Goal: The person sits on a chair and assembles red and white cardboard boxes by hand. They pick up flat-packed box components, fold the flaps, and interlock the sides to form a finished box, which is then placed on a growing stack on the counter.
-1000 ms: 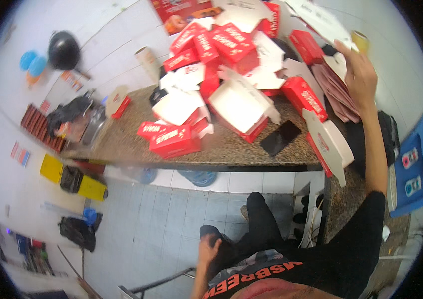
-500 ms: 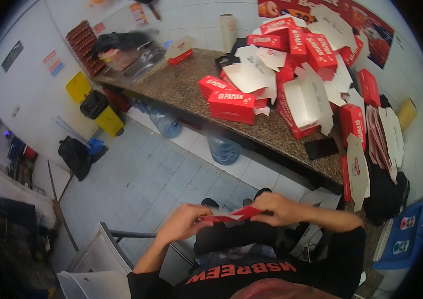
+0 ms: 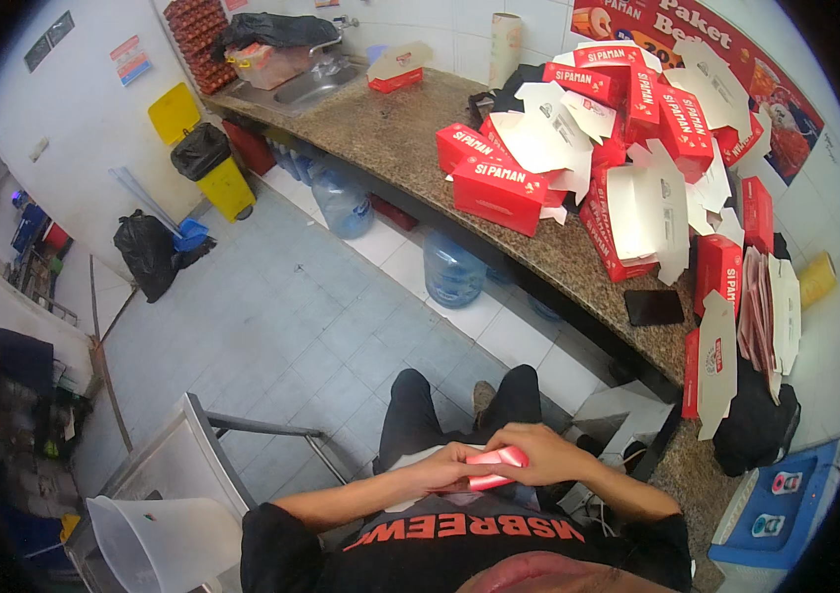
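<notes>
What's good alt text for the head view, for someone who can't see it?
A seated person holds a red cardboard piece in the left hand and right hand, close to the body. Beyond, a stone counter bears heaped red-and-white food boxes, some open, and a black smartphone.

Boxes (image 3: 497, 194) lie on the counter (image 3: 385, 124), beyond the held carton (image 3: 495, 474).

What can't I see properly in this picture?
All in the head view:
Folded red cardboard piece: partly hidden by the person's fingers.
Rectangular red poster: partly hidden by heaped red-and-white cardboard boxes; top cut off by the upper edge.
Translucent white plastic bucket: partly cut off by the lower edge.
Bulging black plastic bag: contents hidden by its opaque sides.
</notes>
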Demonstrator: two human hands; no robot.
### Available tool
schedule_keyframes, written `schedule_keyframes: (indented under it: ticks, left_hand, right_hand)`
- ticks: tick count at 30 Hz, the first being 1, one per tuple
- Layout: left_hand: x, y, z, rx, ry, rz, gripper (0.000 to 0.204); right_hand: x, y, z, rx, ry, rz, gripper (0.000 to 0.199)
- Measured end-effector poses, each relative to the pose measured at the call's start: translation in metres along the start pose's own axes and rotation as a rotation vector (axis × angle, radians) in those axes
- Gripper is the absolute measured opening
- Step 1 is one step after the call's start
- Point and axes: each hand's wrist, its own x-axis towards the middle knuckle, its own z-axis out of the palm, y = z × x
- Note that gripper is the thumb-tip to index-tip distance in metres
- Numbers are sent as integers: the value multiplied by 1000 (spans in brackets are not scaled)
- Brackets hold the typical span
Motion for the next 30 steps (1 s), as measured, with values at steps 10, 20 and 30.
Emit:
schedule_keyframes:
  ticks: [10,20,30]
  left_hand:
    - [13,-13,-9,-174,-65,-40,30]
    - [-6,28,2,557,235,258,30]
    - [-22,74,29,615,874,984,44]
  right_hand:
    - [-2,24,16,-35,115,363,31]
    - [12,24,5,110,43,69,31]
    - [62,-4,6,395,609,-86,24]
